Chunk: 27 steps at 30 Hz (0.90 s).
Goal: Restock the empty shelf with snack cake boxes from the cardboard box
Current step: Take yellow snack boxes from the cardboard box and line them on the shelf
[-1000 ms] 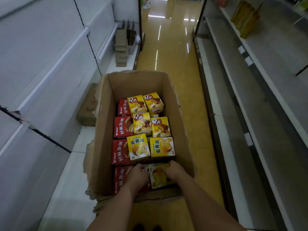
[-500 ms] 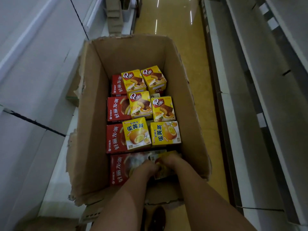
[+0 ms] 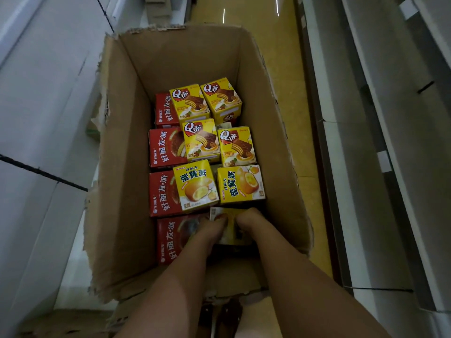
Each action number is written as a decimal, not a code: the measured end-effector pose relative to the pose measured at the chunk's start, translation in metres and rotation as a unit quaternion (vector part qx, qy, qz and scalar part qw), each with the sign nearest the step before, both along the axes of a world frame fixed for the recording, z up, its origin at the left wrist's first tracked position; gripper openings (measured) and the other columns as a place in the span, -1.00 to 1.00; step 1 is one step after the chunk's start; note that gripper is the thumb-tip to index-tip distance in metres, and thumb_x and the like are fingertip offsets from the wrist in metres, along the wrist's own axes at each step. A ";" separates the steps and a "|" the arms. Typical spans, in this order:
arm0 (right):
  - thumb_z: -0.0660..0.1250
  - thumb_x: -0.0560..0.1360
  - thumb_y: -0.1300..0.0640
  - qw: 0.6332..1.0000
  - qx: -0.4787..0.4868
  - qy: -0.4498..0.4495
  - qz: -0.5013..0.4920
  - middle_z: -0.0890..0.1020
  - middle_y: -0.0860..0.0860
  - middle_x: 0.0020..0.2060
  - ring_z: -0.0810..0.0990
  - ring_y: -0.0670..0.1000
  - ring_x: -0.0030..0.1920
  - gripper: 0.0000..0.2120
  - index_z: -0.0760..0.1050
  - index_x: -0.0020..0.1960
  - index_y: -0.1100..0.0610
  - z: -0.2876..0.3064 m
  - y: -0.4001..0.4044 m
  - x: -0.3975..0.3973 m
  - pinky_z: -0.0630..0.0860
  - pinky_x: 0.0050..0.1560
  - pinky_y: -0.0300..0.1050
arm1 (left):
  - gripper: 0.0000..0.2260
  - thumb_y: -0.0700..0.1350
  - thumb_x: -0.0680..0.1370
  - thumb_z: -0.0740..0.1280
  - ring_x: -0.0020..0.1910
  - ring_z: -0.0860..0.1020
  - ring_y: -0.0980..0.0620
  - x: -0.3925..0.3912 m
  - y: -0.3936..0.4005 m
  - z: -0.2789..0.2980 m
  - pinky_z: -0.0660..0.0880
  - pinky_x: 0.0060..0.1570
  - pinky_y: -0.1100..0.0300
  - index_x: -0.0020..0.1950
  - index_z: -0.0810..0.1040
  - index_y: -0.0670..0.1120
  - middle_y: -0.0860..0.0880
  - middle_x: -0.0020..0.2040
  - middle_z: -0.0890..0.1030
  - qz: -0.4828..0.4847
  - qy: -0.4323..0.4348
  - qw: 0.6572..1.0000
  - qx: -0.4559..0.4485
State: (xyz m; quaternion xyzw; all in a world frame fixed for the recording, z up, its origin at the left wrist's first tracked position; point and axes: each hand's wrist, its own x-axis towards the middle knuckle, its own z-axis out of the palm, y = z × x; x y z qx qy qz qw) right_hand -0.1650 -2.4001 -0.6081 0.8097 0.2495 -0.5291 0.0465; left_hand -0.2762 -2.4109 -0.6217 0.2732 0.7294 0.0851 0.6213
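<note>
An open cardboard box (image 3: pixel 122 167) stands on the aisle floor, holding several snack cake boxes: red ones (image 3: pixel 163 147) along its left side, yellow chocolate-cake ones (image 3: pixel 201 140) at the back, yellow egg-yolk-pie ones (image 3: pixel 240 184) in the middle. At the box's near end my left hand (image 3: pixel 211 229) and my right hand (image 3: pixel 250 222) both reach down and grip a yellow snack box (image 3: pixel 230 225) from either side. That box is mostly hidden by my fingers.
Empty grey shelves (image 3: pixel 390 142) run along the right of the aisle, and white shelving (image 3: pixel 36 118) along the left. The yellow floor (image 3: pixel 275 45) stretches ahead. Flattened cardboard (image 3: pixel 158 6) lies beyond the box at top.
The view has tilted down and closer to the box. Both hands have sunk deeper at its near end and closed round the yellow snack box.
</note>
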 end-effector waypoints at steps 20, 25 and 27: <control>0.22 0.53 0.07 0.983 0.172 0.018 -0.066 0.56 0.10 0.10 0.55 0.14 0.04 -0.64 0.38 0.30 0.13 0.152 -0.028 -0.013 0.48 0.00 -0.03 | 0.00 0.11 0.21 0.55 0.23 0.50 -0.20 -0.037 -0.003 0.126 0.47 0.19 -0.05 0.49 0.14 -0.19 -0.20 0.34 0.46 -0.034 -0.098 0.994 0.033; 0.27 0.25 -0.32 0.967 0.226 0.001 -0.117 0.59 0.02 0.17 0.55 0.15 0.16 -0.36 0.49 0.23 0.00 0.176 -0.029 -0.008 0.48 0.20 0.04 | -0.35 0.02 0.49 0.43 0.15 0.52 -0.13 -0.037 0.003 0.191 0.53 0.04 0.07 0.44 0.21 -0.20 -0.16 0.24 0.50 -0.055 -0.079 0.992 0.081; 0.29 0.43 -0.19 0.957 0.249 0.005 -0.150 0.52 0.05 0.25 0.49 0.17 0.26 -0.47 0.42 0.31 0.06 0.222 -0.034 -0.014 0.43 0.26 0.03 | -0.24 0.11 0.44 0.44 0.25 0.48 -0.16 -0.036 0.005 0.212 0.46 0.21 -0.01 0.47 0.20 -0.19 -0.16 0.33 0.44 -0.067 -0.080 0.988 0.110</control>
